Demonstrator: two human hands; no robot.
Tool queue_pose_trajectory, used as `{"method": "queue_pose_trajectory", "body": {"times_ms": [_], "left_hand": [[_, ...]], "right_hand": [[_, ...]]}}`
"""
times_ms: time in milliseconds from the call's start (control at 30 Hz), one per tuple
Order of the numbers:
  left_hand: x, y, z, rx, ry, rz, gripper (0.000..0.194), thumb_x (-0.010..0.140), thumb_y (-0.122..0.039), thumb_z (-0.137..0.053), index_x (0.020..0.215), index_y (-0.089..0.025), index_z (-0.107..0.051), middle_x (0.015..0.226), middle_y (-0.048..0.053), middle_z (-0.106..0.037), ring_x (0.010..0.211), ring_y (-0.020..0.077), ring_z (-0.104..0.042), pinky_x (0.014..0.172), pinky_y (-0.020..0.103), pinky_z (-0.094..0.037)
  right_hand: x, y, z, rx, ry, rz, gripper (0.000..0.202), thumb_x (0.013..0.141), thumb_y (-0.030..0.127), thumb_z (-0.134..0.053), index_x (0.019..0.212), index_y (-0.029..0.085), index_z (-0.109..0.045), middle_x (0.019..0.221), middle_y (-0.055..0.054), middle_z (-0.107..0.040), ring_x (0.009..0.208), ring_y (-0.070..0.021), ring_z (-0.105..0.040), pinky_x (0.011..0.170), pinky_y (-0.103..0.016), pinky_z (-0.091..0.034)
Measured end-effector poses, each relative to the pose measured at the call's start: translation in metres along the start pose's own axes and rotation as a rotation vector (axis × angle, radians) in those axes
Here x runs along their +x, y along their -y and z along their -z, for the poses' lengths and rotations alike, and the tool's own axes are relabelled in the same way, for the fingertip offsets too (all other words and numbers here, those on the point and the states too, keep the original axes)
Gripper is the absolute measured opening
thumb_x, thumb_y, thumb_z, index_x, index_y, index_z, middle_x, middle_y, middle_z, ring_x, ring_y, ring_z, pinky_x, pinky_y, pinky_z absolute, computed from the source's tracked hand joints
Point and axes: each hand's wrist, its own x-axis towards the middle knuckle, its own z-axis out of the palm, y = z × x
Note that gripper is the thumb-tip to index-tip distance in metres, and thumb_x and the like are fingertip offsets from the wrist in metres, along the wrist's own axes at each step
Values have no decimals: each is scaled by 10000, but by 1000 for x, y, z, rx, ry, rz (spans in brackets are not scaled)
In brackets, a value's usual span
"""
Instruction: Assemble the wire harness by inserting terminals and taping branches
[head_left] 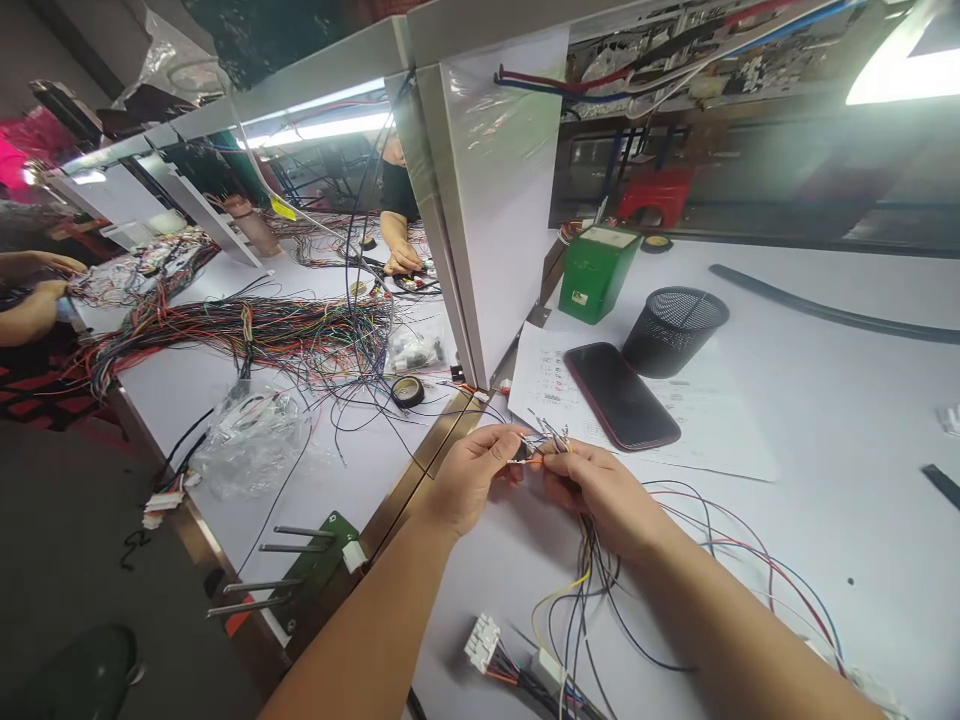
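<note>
My left hand (480, 470) pinches a small black connector (520, 450) between thumb and fingers, over the white table. Close beside it, my right hand (592, 485) is closed round a bunch of thin wires (589, 550), whose crimped ends (553, 428) stick up above the fingers. An orange wire runs between the two hands at the connector. Below the right hand the wires hang down onto the table, in dark colours with one yellow. A white multi-pin plug (482, 642) on a dark harness lies in front of them.
A phone (622, 395) lies on printed sheets (720, 440), near a black mesh cup (675, 330) and a green box (598, 272). Left, a large wire bundle (247, 325), a tape roll (408, 391) and a pegged green block (315, 565). Other people's hands (405, 258) work across the partition.
</note>
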Motion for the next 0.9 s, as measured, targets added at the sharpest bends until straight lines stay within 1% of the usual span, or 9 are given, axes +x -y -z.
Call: {"method": "queue_pose_trajectory", "body": {"times_ms": [67,167,300,433,567,700,767,833,900], "left_hand": [[0,1,1,11,27,-3,254,810,-387,-683,901,-151,-690,754,32,-653,637,99,-540,605,233,-429],[2,3,3,85,15,-29,262,819,-402,-669,858,-143,-682,742,28,-640,623,95,-532,606,238,-431],[3,4,6,191,-20,-44,291,823,-441,-652,853,-151,-657,716,12,-613,621,98,-537,605,239,-433],[1,1,5,233,-17,-12,304,832,-466,-629,868,-164,-626,675,-9,-580,621,97,-524,602,229,-416],[0,1,4,258,-27,-28,303,855,-466,-599,855,-163,-613,652,-14,-554,610,93,-504,574,216,-384],[3,4,5,98,9,5,251,858,-413,-621,884,-163,-620,712,-11,-568,627,77,-512,600,205,-402],[4,4,6,-38,14,16,237,836,-359,-665,988,-182,-625,767,-12,-585,658,75,-538,637,207,-428],[5,3,6,-140,-4,17,362,817,-300,-697,1152,-228,-580,804,-14,-605,681,80,-566,661,212,-445],[6,1,6,-197,-34,40,453,805,-268,-713,1222,-240,-539,817,-3,-627,681,85,-581,647,208,-446]], "right_hand": [[0,-1,0,-23,16,6,209,862,273,-436,759,179,-592,504,58,-401,501,-101,-284,486,-259,-207],[2,-4,0,-90,10,73,178,843,332,-522,834,186,-625,607,41,-519,537,-102,-375,519,-241,-288],[5,-9,-1,-305,-178,149,163,797,351,-611,842,195,-633,752,10,-636,689,-146,-533,648,-256,-402],[5,-9,-2,-376,-323,145,236,796,432,-631,840,201,-648,718,12,-634,670,-153,-550,626,-257,-408],[4,-6,-2,-492,-387,306,272,875,431,-542,723,211,-597,748,-14,-607,720,-171,-543,671,-279,-404],[6,-6,0,-614,-414,343,292,910,411,-492,687,225,-517,725,-12,-556,678,-167,-496,637,-288,-378],[7,-6,2,-639,-404,324,285,899,411,-505,683,225,-507,708,-9,-548,653,-163,-482,618,-286,-369],[9,-6,3,-659,-417,312,288,885,412,-515,669,223,-495,686,-4,-540,636,-160,-474,604,-284,-358],[9,-6,3,-674,-444,291,287,872,411,-516,660,221,-484,660,2,-531,624,-157,-473,596,-282,-351]]}}
